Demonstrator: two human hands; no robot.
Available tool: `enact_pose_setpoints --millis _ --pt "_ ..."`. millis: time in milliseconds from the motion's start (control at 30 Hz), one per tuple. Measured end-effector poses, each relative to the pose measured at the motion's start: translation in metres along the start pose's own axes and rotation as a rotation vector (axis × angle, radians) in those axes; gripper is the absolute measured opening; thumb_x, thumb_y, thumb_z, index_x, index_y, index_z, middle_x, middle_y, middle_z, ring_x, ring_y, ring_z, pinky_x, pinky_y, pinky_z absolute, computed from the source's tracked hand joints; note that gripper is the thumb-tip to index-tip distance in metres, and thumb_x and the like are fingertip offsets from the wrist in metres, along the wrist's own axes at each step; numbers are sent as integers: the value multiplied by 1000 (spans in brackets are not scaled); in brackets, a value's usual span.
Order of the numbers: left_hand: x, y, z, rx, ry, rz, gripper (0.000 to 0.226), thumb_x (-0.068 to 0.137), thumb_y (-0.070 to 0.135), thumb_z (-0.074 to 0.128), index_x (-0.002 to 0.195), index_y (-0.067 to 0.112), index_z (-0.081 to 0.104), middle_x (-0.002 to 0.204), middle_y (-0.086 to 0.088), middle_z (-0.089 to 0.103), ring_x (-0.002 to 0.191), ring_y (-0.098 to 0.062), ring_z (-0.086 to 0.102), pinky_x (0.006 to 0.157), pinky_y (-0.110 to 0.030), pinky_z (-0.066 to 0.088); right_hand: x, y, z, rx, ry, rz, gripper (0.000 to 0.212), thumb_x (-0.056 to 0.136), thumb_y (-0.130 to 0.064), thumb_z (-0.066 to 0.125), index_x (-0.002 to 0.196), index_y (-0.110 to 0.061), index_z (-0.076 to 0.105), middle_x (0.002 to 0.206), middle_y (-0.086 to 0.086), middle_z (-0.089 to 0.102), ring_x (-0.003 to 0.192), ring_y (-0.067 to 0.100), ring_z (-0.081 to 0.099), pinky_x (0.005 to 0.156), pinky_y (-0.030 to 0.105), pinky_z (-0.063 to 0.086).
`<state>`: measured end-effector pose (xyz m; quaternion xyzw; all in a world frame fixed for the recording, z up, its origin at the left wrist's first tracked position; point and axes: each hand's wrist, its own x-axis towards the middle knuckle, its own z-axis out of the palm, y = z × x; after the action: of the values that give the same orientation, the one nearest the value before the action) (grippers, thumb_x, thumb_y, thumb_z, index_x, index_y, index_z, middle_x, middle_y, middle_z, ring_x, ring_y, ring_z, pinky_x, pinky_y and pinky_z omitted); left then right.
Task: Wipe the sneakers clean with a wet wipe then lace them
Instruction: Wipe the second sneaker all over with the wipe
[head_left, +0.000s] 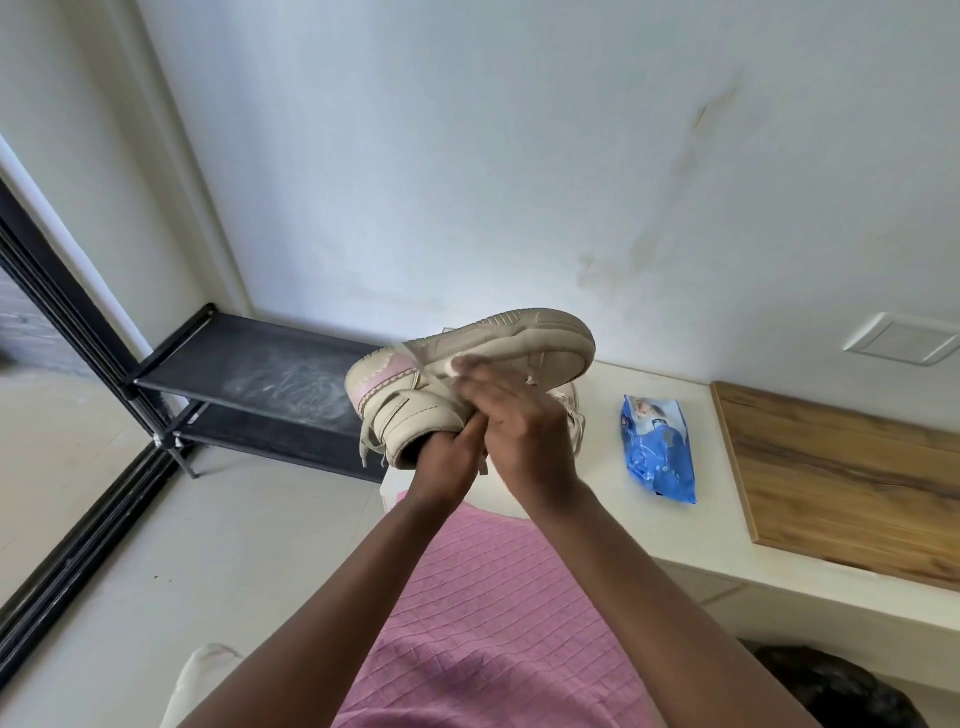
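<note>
Holding the sneaker (470, 340) up in the air by the edge of the white counter (649, 376), the left hand (441, 460) is gripping it at the foot hole, fingers curled round the rim. The shoe is lying on its side, sole facing up. The right hand (522, 434) is pressing a white wipe (451, 367) on the shoe just under the sole; its fingers are blurry but looking quite straight. Another sneaker (574, 415) is sitting behind on the counter. A blue wipe pack (657, 452) is lying near it.
</note>
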<state>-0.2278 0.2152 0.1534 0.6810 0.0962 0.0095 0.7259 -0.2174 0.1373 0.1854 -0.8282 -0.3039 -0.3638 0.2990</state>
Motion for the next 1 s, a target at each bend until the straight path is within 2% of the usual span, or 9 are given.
enact_pose_setpoints --millis 67,133,267,367,433,533,667,867,1000 --pt "-1 0 0 -49 9 -5 23 68 35 49 55 16 52 44 9 51 51 -6 49 62 -31 40 -8 1 -5 -41 -40 -73 35 79 8 42 99 3 71 105 14 69 99 23 66 90 30 51" --pt "-1 -1 -1 -78 5 -3 23 68 32 49 52 15 52 44 7 49 48 -9 45 57 -32 38 -9 15 -11 -134 -23 -87 35 83 5 40 101 2 70 105 13 70 98 22 67 91 27 49" --pt "1 -2 0 -137 4 -27 26 61 34 53 39 21 56 40 5 45 48 -16 40 54 -34 29 -6 41 -14 -256 125 101 31 83 6 44 97 3 71 101 14 70 96 24 64 89 28 49" --pt "2 6 5 -201 -21 -41 26 61 30 53 36 22 55 40 8 42 43 -12 38 52 -30 28 -7 27 -4 -186 171 194 37 76 8 39 94 4 71 100 15 70 96 24 65 92 20 43" --pt "4 7 5 -257 -28 -11 27 65 23 51 38 21 55 42 7 42 42 -11 37 50 -28 27 -11 14 1 -107 152 153 36 74 7 39 90 5 72 98 14 71 94 24 65 90 20 45" --pt "9 6 0 -273 -30 36 17 62 28 56 45 23 54 46 4 44 46 -16 39 50 -29 28 -16 11 2 -41 131 51 32 80 7 41 87 6 72 96 15 71 94 21 63 89 23 48" --pt "8 3 0 -192 -47 2 29 67 24 49 38 22 54 41 7 42 42 -12 38 50 -29 28 -10 29 -4 -209 101 -67 39 95 3 32 99 4 71 103 13 70 98 24 62 88 28 49" --pt "3 -2 -4 33 -18 -11 33 62 40 49 56 7 52 50 -3 48 51 -21 43 59 -35 35 17 53 -10 -264 210 264 32 71 11 50 92 1 72 94 13 71 90 27 65 80 33 52" --pt "3 2 0 1 -21 -10 30 69 33 47 46 12 49 37 5 43 43 -14 41 52 -29 33 26 19 5 -67 23 170 37 59 13 41 78 2 71 81 14 71 76 28 67 66 35 55"
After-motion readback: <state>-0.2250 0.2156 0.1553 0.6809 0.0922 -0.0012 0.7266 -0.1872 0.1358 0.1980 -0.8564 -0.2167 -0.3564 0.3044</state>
